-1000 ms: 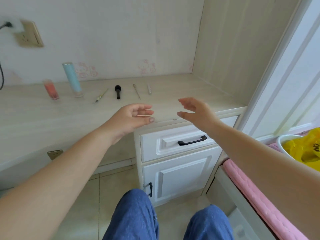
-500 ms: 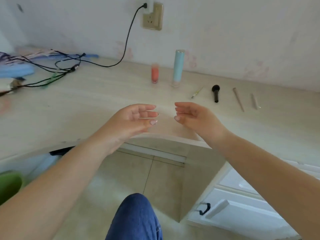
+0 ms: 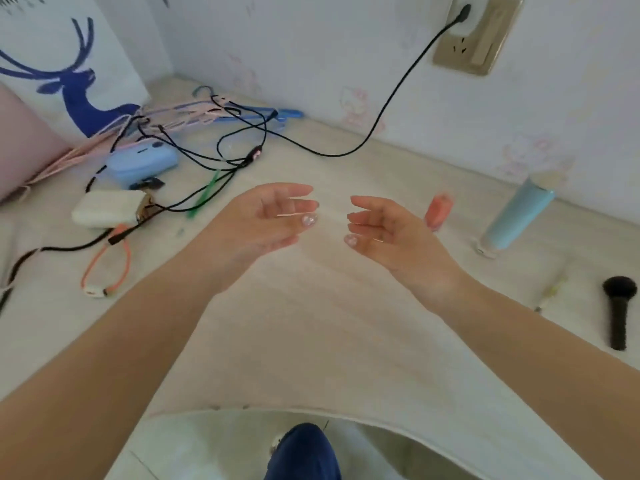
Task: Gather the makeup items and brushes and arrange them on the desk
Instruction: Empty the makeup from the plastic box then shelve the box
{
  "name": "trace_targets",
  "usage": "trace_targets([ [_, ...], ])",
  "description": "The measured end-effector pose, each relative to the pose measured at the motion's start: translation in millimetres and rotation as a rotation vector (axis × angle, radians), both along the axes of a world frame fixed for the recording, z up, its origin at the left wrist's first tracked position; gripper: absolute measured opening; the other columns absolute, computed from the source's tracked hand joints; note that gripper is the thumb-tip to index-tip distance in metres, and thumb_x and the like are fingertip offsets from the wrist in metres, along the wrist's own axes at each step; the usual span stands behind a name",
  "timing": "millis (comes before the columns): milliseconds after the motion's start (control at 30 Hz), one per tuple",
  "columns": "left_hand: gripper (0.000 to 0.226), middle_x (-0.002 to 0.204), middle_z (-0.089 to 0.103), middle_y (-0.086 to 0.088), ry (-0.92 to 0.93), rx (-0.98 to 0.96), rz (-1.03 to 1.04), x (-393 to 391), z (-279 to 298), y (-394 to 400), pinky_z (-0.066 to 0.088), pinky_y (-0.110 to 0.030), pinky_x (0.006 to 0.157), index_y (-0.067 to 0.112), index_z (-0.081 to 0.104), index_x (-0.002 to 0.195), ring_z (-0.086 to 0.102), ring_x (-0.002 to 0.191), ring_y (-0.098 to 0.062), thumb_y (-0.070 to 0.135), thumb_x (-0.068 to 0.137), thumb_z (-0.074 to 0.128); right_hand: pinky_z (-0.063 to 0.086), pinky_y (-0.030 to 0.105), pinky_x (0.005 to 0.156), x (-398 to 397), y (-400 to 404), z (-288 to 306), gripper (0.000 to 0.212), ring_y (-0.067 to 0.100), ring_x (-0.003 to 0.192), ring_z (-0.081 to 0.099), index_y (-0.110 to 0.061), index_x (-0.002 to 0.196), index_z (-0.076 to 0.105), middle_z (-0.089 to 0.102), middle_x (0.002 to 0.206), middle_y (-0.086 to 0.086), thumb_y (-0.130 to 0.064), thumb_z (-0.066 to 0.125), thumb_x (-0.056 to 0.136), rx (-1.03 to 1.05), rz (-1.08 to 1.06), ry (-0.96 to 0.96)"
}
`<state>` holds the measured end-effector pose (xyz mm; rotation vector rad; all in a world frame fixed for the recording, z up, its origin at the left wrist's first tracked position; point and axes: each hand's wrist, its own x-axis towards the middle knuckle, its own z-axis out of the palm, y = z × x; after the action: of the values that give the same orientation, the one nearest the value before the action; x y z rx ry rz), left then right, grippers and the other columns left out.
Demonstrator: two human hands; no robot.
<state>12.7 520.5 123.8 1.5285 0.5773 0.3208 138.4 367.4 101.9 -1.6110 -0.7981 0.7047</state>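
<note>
**Pale desk, corner of room: contents, left to right**

Pale wood-grain desk against a white wall with faint pink decals.

- Far left: white bag with blue deer print, leaning in the corner; pink item at the frame edge, cut off.
- Left: tangle of black cables over hangers, blue case, white box, orange loop, green strip. No makeup made out among them.
- Centre: left hand and right hand, palms facing, fingers relaxed and spread, holding nothing, raised over bare desk.
- Right of centre: small coral-pink bottle, partly behind the right hand, blurred.
- Right: light blue tube, standing on its cap, near the wall.
- Further right: thin pale brush, blurred, lying flat; black powder brush, lying flat, near the frame edge.
- Upper right: wall socket with black plug.

Risks, as judged: tube likely to tip if the right hand reaches past it; cables liable to snag a sweeping left arm; thin brush easy to overlook.

Not determinable: further items beyond the right edge; labels.
</note>
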Motion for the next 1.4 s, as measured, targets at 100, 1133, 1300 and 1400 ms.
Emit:
trace_targets([
  [100, 0.029, 0.104, 0.072, 0.008, 0.017, -0.035, 0.074, -14.4, 35.1, 38.5, 0.049, -0.035, 0.098, 0.027, 0.064, 0.105, 0.065, 0.105, -0.011, 0.011, 0.082, 0.066, 0.048, 0.027, 0.096, -6.4, 45.0, 39.8, 0.043, 0.004, 0.108, 0.059, -0.036, 0.113, 0.054, 0.060, 0.112, -0.005, -0.013, 0.070, 0.080, -0.005, 0.010, 0.034],
  [1133, 0.031, 0.108, 0.071, 0.003, 0.011, -0.051, 0.859, -255.6, 168.5, 51.6, 0.049, -0.034, 0.094, 0.022, 0.062, 0.112, 0.064, 0.108, -0.016, 0.013, 0.082, 0.067, 0.047, 0.005, 0.069, -132.9, 195.9, 177.2, 0.035, -0.003, 0.102, 0.057, -0.034, 0.111, 0.055, 0.059, 0.111, -0.008, -0.018, 0.069, 0.083, 0.007, 0.667, -0.018],
  [1300, 0.032, 0.108, 0.072, 0.004, 0.006, -0.054, 0.979, -295.0, 167.3, 43.0, 0.049, -0.036, 0.097, 0.022, 0.063, 0.112, 0.065, 0.106, -0.014, 0.013, 0.081, 0.069, 0.047, 0.024, 0.092, -173.7, 219.2, 179.0, 0.039, 0.005, 0.105, 0.059, -0.034, 0.114, 0.053, 0.059, 0.114, -0.005, -0.020, 0.069, 0.082, 0.000, 0.741, -0.038],
  [1400, 0.032, 0.108, 0.072, 0.004, -0.011, -0.062, 1.030, -316.8, 164.3, 49.0, 0.049, -0.037, 0.098, 0.023, 0.063, 0.111, 0.065, 0.106, -0.014, 0.014, 0.081, 0.069, 0.046, 0.016, 0.079, -200.1, 235.7, 178.9, 0.041, 0.000, 0.101, 0.057, -0.032, 0.119, 0.052, 0.058, 0.114, -0.007, -0.021, 0.068, 0.083, -0.024, 0.804, -0.070],
])
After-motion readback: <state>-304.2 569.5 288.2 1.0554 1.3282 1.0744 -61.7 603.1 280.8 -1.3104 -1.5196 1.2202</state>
